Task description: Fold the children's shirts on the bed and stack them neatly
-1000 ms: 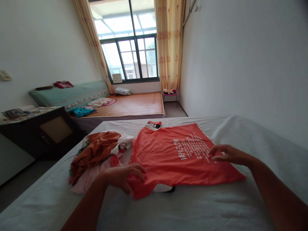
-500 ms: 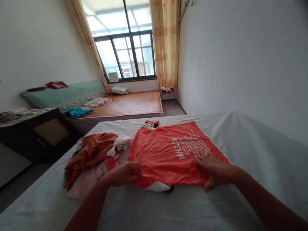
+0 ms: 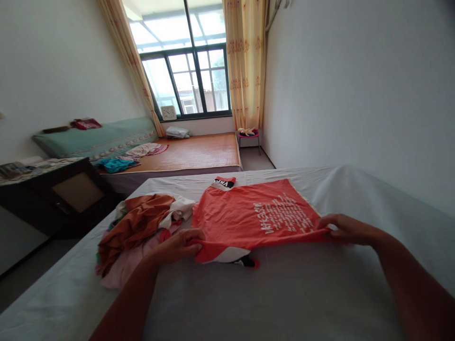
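An orange T-shirt [image 3: 249, 213] with white lettering lies spread on the white bed sheet [image 3: 277, 293]. My left hand [image 3: 177, 245] pinches the shirt's near left edge, where a white and black inner layer shows. At the near right corner, my right hand [image 3: 343, 228] grips the shirt's edge, which is lifted slightly off the sheet. A pile of crumpled clothes [image 3: 138, 232], rust, pink and white, sits just left of the shirt beside my left hand.
A dark wooden cabinet [image 3: 64, 196] stands left of the bed. Beyond it lies a low bed with an orange mat [image 3: 195, 151], a green cushion [image 3: 92, 139] and loose clothes. A small stool [image 3: 249, 135] stands below the curtained window. A white wall runs along the right.
My right hand moved from the shirt's near middle out to its right corner and took hold of it. The near edge was drawn up and back, so less of the shirt lies toward me.
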### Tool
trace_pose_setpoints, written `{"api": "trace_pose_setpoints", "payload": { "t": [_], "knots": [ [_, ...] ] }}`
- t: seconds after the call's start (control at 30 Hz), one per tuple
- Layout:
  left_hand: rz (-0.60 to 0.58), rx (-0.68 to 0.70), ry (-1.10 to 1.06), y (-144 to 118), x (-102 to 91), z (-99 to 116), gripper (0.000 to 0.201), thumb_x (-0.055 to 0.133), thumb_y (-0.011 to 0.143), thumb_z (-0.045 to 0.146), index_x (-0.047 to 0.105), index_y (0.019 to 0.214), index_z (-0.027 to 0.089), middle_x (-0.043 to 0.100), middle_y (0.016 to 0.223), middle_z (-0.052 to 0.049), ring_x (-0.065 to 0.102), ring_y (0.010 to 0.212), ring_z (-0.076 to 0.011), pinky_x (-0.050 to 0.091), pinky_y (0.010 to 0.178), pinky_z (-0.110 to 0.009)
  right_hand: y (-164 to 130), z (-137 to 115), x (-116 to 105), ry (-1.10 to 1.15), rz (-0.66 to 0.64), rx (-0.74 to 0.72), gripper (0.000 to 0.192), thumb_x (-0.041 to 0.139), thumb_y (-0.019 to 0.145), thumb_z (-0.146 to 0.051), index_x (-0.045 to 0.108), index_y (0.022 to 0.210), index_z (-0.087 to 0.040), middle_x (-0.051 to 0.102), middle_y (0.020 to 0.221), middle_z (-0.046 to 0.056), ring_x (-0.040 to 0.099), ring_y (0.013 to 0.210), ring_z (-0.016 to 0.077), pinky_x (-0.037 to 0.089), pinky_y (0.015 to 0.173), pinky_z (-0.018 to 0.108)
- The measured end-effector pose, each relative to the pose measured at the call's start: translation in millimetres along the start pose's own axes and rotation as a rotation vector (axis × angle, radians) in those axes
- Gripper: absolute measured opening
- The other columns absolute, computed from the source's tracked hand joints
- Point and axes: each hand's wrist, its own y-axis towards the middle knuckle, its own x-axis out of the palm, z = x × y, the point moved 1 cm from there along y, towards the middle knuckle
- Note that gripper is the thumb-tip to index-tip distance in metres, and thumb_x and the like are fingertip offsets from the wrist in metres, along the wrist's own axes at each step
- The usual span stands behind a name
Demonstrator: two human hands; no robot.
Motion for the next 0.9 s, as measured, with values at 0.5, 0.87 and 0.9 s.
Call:
{"api": "trace_pose_setpoints", "payload": {
  "t": [0.5,0.87,0.9],
  "knots": [
    [0.686,-0.228,-0.219,32,-10.6,-59,0.045,0.064,0.074,0.049,0.064,0.105,0.017,0.067,0.084,-0.008,0.062,0.083,-0.0234,0.048,0.066,-0.025,66,74,29,0.442,0.715,0.299,0.081,0.061,0.072,-0.063,0.034,0.135,-0.019,0.067,0.108,0.017,0.066,0.097,0.0291,0.055,0.079,0.040],
    [0.485,-0.058,0.075,39,-0.5,-55,0.046,0.053,0.078,0.039,0.062,0.116,0.015,0.065,0.099,-0.005,0.058,0.097,-0.0209,0.045,0.084,-0.028,57,55,19,0.088,1.001,-0.004,0.050,0.049,0.083,-0.048,0.049,0.126,-0.021,0.063,0.117,0.010,0.061,0.104,0.0239,0.049,0.087,0.036],
    [0.431,-0.069,0.089,34,-3.0,-52,0.047,0.053,0.079,0.038,0.061,0.118,0.015,0.065,0.091,-0.004,0.058,0.088,-0.0189,0.046,0.077,-0.026,56,58,18,0.074,0.993,0.011,0.051,0.049,0.083,-0.048,0.049,0.126,-0.021,0.064,0.116,0.010,0.062,0.101,0.0239,0.050,0.084,0.035]
  ]
}}
